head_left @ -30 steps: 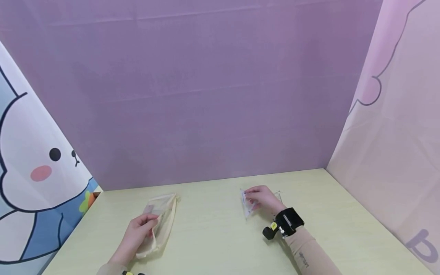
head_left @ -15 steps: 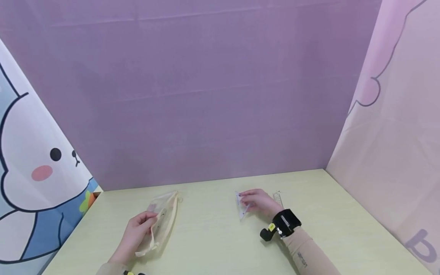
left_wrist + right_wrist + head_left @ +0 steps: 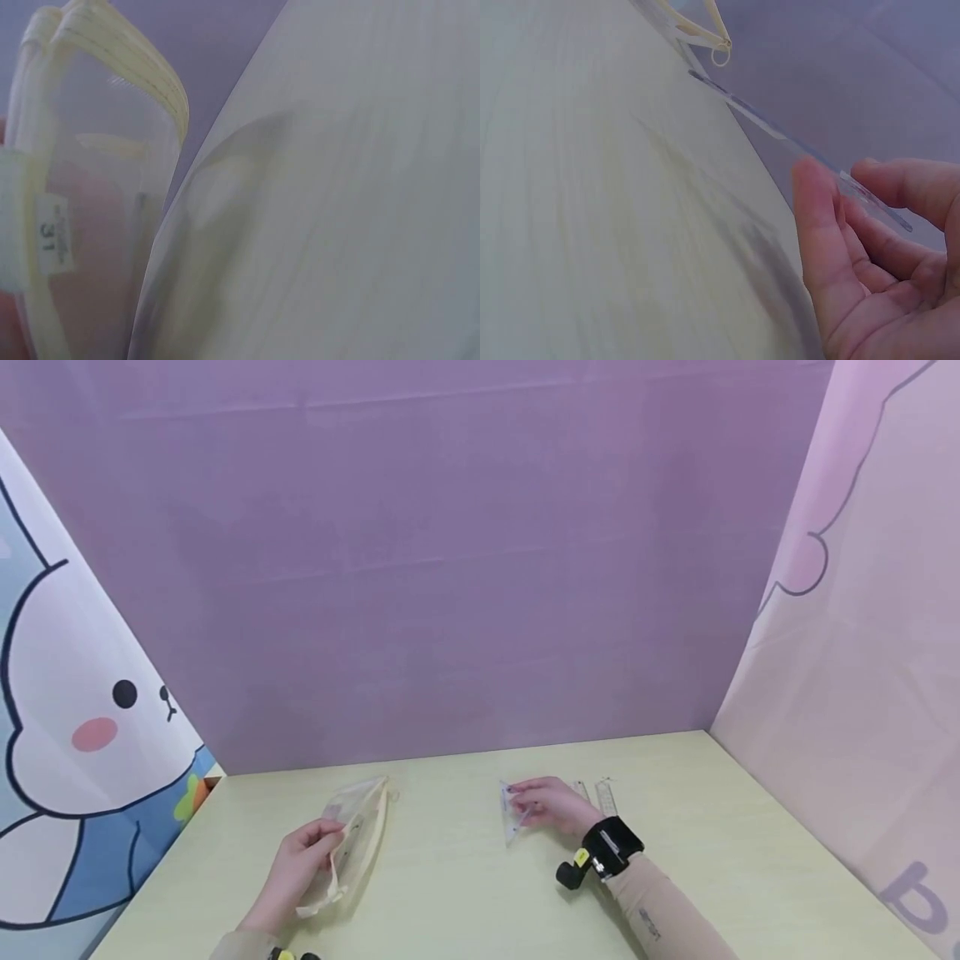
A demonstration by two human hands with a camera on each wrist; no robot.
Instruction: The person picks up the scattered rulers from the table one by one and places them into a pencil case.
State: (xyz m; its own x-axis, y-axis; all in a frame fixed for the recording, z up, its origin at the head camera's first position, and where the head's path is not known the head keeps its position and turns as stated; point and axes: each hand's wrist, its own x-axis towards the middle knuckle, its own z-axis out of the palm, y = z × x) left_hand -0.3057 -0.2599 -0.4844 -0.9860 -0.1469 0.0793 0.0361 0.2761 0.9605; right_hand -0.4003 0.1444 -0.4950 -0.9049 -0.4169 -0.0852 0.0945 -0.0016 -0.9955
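My left hand (image 3: 296, 864) grips the side of a clear zip pouch (image 3: 369, 831) with cream edging, thumb on the near side, at the left of the table. Close up in the left wrist view, the pouch (image 3: 97, 97) has a small tag (image 3: 54, 234) reading 31, and fingers show dimly through its clear wall. To the right, my right hand (image 3: 555, 803) pinches a clear triangular set square (image 3: 509, 828) between thumb and fingers. The right wrist view has the set square (image 3: 761, 120) nearly edge-on above the table, one end pointing toward the pouch's corner loop (image 3: 720, 54).
Two clear rulers lie on the table behind my right hand: one ruler (image 3: 606, 797) farther right, a second ruler (image 3: 581, 790) partly hidden by the hand. A purple cloth wall (image 3: 480, 610) rises at the table's back edge; printed curtains (image 3: 847, 710) flank the sides.
My right hand has moved left with the set square, toward the pouch, uncovering more of the rulers behind it. The left hand and pouch have hardly moved.
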